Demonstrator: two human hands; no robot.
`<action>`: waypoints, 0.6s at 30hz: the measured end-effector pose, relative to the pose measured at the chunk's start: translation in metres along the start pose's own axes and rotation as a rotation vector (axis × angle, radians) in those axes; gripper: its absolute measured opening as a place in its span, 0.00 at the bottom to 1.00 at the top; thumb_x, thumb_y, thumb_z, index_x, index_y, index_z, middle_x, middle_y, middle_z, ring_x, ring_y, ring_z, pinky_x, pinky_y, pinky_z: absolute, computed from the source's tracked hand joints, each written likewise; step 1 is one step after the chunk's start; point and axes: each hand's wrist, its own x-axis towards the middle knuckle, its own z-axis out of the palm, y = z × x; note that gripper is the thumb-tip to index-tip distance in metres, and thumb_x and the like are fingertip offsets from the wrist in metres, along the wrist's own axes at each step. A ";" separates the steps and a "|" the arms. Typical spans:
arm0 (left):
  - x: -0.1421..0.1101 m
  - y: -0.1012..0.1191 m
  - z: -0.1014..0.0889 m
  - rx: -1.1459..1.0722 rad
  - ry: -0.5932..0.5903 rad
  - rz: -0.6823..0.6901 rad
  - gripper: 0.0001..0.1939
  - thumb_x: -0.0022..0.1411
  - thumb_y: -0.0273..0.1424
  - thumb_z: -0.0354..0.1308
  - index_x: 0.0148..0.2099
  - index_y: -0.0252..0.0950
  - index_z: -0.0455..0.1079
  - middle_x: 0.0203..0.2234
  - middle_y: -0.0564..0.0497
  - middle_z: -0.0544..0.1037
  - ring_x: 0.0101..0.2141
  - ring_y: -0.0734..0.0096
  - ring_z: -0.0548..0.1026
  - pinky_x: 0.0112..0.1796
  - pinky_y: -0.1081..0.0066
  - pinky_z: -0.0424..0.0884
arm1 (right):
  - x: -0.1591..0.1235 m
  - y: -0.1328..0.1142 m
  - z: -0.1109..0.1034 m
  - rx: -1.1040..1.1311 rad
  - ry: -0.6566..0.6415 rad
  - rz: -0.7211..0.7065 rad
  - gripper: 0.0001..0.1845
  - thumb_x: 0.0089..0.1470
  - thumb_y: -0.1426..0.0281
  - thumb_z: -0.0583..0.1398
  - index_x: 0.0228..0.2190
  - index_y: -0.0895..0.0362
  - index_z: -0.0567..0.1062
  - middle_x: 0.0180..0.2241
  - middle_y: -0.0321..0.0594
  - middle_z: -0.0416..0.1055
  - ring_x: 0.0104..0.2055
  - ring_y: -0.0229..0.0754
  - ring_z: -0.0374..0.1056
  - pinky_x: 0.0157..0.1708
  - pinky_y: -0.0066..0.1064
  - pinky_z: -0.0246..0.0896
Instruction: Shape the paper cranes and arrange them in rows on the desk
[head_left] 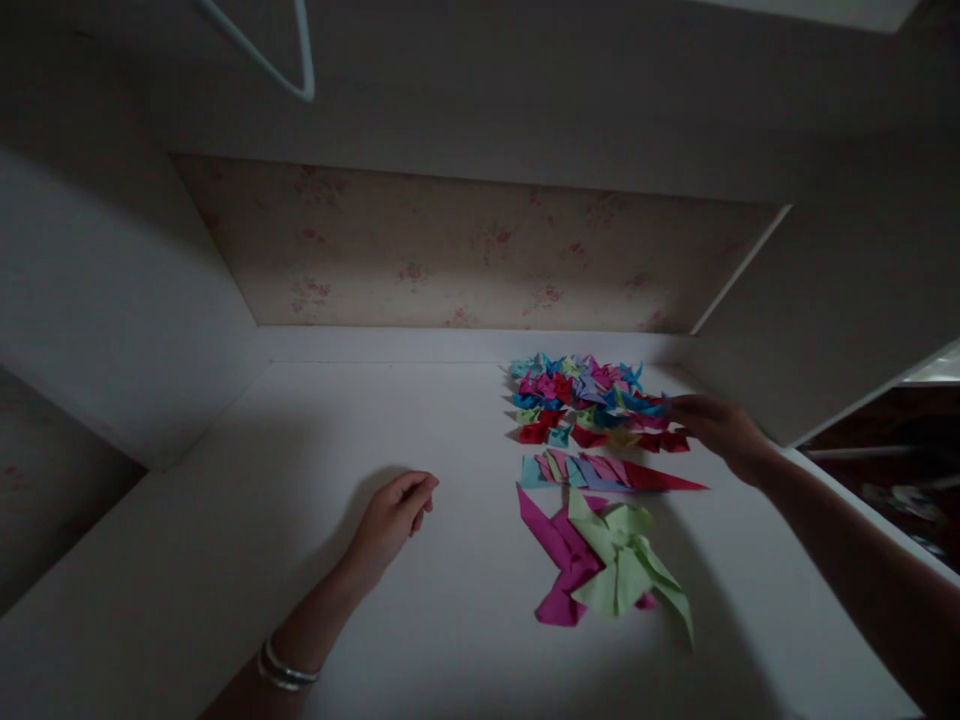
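Observation:
My right hand (709,425) reaches to the right edge of a cluster of small origami pieces (559,388) in pink, red, blue, green and lilac. Its fingertips are pinched on the end of a blue origami piece (637,404). My left hand (396,515) rests on the white surface with its fingers curled in, and nothing shows in it. Below the cluster lies an overlapping row of folded paper strips (592,472), ending in a red point. Nearest to me, a large pale green folded paper star (619,560) partly covers a magenta one (562,555).
The white tabletop (337,430) sits in a recess between a left side panel (112,300) and a right side panel (832,310). Floral wallpaper (480,255) covers the back. Overhead is a shelf (480,110), with a pale hanger-like wire (304,60) hanging in front.

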 end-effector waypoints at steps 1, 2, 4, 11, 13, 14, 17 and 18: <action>0.000 0.000 0.000 0.005 -0.001 -0.005 0.17 0.58 0.45 0.55 0.32 0.35 0.68 0.20 0.56 0.65 0.18 0.79 0.59 0.18 0.78 0.53 | 0.011 0.007 -0.012 -0.005 -0.011 0.031 0.07 0.41 0.77 0.66 0.28 0.62 0.79 0.27 0.47 0.75 0.26 0.39 0.68 0.26 0.31 0.62; 0.000 0.000 0.000 0.014 -0.001 -0.011 0.17 0.58 0.45 0.55 0.32 0.35 0.68 0.20 0.56 0.65 0.18 0.79 0.59 0.18 0.78 0.53 | 0.021 0.013 -0.022 -0.009 -0.015 0.059 0.07 0.43 0.79 0.64 0.29 0.62 0.78 0.29 0.48 0.75 0.27 0.39 0.68 0.28 0.31 0.62; 0.001 -0.001 -0.001 0.036 0.000 -0.020 0.17 0.58 0.44 0.55 0.32 0.34 0.68 0.20 0.56 0.65 0.18 0.79 0.58 0.18 0.78 0.53 | 0.037 0.024 -0.039 -0.022 0.001 0.108 0.08 0.46 0.81 0.61 0.30 0.61 0.78 0.31 0.48 0.74 0.28 0.37 0.68 0.30 0.32 0.62; 0.006 -0.007 -0.005 0.026 -0.005 -0.049 0.16 0.59 0.43 0.54 0.34 0.34 0.69 0.19 0.57 0.64 0.18 0.79 0.59 0.18 0.78 0.54 | 0.068 0.064 -0.070 0.001 0.044 0.224 0.09 0.45 0.82 0.60 0.27 0.60 0.78 0.31 0.49 0.74 0.29 0.37 0.69 0.34 0.32 0.61; 0.007 -0.008 -0.006 0.010 0.000 -0.062 0.16 0.59 0.44 0.55 0.33 0.34 0.69 0.19 0.57 0.64 0.18 0.79 0.59 0.18 0.77 0.55 | 0.068 0.073 -0.076 0.041 0.044 0.250 0.09 0.44 0.82 0.60 0.24 0.59 0.78 0.31 0.50 0.75 0.29 0.39 0.70 0.35 0.32 0.62; 0.008 -0.008 -0.006 0.009 0.001 -0.065 0.16 0.58 0.44 0.55 0.32 0.34 0.69 0.19 0.57 0.64 0.17 0.79 0.60 0.18 0.77 0.55 | 0.067 0.077 -0.078 0.059 0.046 0.260 0.09 0.43 0.82 0.60 0.23 0.58 0.78 0.31 0.51 0.75 0.29 0.39 0.70 0.35 0.32 0.63; 0.009 -0.007 -0.006 0.023 -0.003 -0.067 0.17 0.58 0.44 0.55 0.32 0.34 0.69 0.19 0.57 0.65 0.17 0.80 0.59 0.18 0.77 0.54 | 0.062 0.085 -0.081 0.102 0.050 0.294 0.11 0.41 0.82 0.60 0.19 0.57 0.78 0.30 0.52 0.75 0.28 0.42 0.71 0.34 0.33 0.65; 0.009 -0.007 -0.006 0.028 -0.002 -0.069 0.17 0.57 0.44 0.55 0.32 0.34 0.69 0.19 0.57 0.65 0.16 0.80 0.59 0.18 0.77 0.54 | 0.060 0.086 -0.081 0.104 0.039 0.306 0.12 0.40 0.83 0.59 0.18 0.56 0.78 0.28 0.52 0.75 0.27 0.42 0.71 0.34 0.33 0.66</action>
